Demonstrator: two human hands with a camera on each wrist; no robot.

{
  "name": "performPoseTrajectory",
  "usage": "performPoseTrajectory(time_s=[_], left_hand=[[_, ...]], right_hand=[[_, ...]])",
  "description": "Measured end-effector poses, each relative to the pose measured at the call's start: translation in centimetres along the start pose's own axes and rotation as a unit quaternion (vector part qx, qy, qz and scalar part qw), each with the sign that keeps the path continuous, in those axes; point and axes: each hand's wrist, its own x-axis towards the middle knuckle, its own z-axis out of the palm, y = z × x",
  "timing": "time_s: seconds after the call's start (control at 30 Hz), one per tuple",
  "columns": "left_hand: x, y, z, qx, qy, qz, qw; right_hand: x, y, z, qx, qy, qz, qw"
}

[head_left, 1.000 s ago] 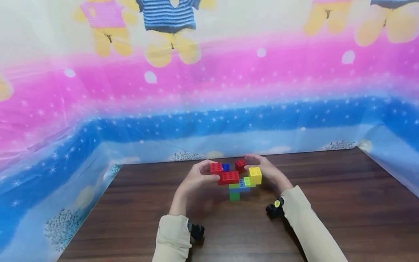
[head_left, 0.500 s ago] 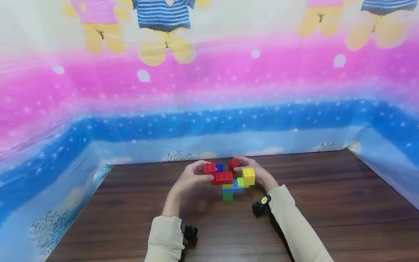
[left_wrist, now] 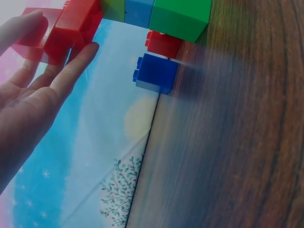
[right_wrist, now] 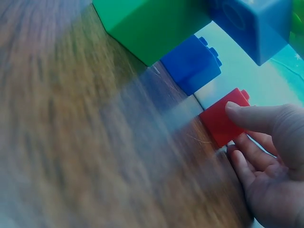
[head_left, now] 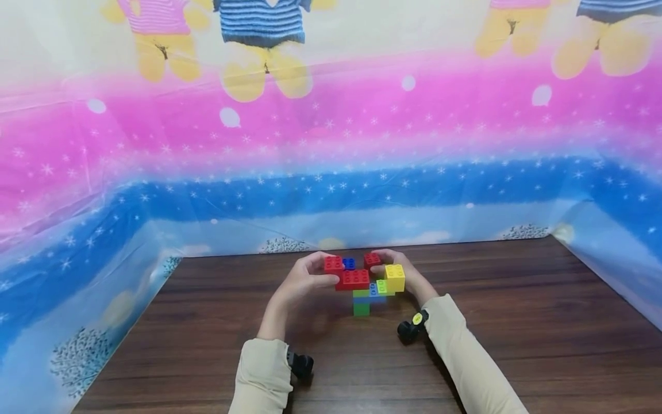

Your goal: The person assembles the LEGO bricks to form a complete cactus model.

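Note:
A built stack of toy building bricks stands on the table, with a green brick (head_left: 361, 309) at its foot. Higher up are red bricks (head_left: 354, 279) on the left and a yellow brick (head_left: 395, 278) on the right. My left hand (head_left: 301, 286) grips the stack's upper-left red brick (left_wrist: 76, 21) between thumb and fingers. Behind the stack, my right hand (head_left: 405, 273) pinches a loose red brick (right_wrist: 223, 116), which sits at or close to the tabletop; whether it touches is hard to tell. A loose blue brick (left_wrist: 156, 73) rests between the hands, partly hidden in the head view.
The dark wooden table (head_left: 207, 345) ends behind the bricks at a printed cloth backdrop (head_left: 331, 195), which also rises along both sides. A black wrist camera (head_left: 301, 365) sits at the left cuff, another wrist camera (head_left: 411, 328) at the right.
My right hand has moved in from the right and its thumb and fingers have come together on the loose red brick. The left hand keeps its grip. The head view has shifted slightly.

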Motion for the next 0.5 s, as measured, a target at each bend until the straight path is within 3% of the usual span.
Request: performPoseTrajectory(time_s=[0.5], left_hand=[[0.14,-0.13,-0.04,-0.011,-0.005,0.001,0.9999]], right_hand=[[-0.3,0.54,-0.74,0.021,0.011,0.027,0.9993]])
